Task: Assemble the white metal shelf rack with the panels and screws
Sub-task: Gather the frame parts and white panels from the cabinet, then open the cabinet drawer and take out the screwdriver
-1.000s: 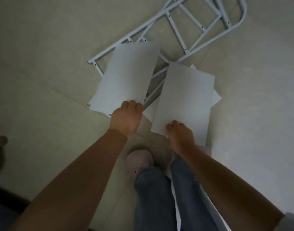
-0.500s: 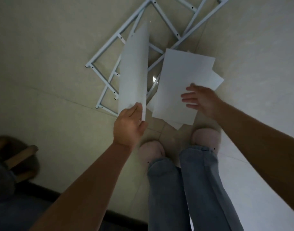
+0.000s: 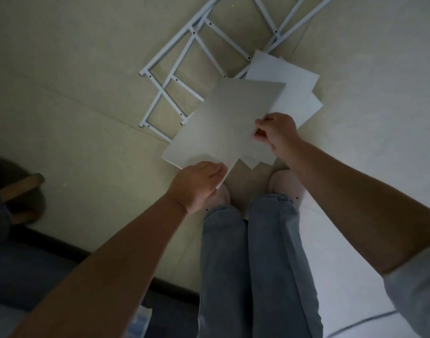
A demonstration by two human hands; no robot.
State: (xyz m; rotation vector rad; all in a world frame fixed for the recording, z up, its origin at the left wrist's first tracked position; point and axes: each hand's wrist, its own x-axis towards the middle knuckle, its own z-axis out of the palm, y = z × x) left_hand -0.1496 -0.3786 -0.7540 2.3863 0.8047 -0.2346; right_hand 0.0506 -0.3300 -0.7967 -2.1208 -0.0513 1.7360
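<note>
Underfoot: pale beige tiled floor (image 3: 75, 76), dimly lit, with faint grout lines running diagonally across the left half of the frame.
Left edge: a dark rounded object with a wooden part (image 3: 19, 186), blurred; what it is I cannot tell.
Lower left: a dark strip (image 3: 63, 245) borders the tiles, with a darker bluish area below it.
Frame: the white metal frame (image 3: 175, 76) lies flat on the floor, upper centre, its ladder-like bars running off the top edge.
Left hand: the left hand (image 3: 197, 184) grips the near lower corner of the held panel (image 3: 223, 123), fingers curled under its edge.
Panel: held panel is a flat white sheet, lifted and tilted at centre frame, covering the frame's near end.
Right hand: the right hand (image 3: 275, 132) pinches the same panel's right edge between thumb and fingers.
Loose panels: more white panels (image 3: 296, 93) lie overlapped on the floor, right of centre, partly under the held one.
Legs: jeans (image 3: 257, 264) and pale slippers (image 3: 284, 184) stand just below the panels.
Right side: lighter, whiter floor there, crossed by a thin dark line (image 3: 360, 322) at lower right.
</note>
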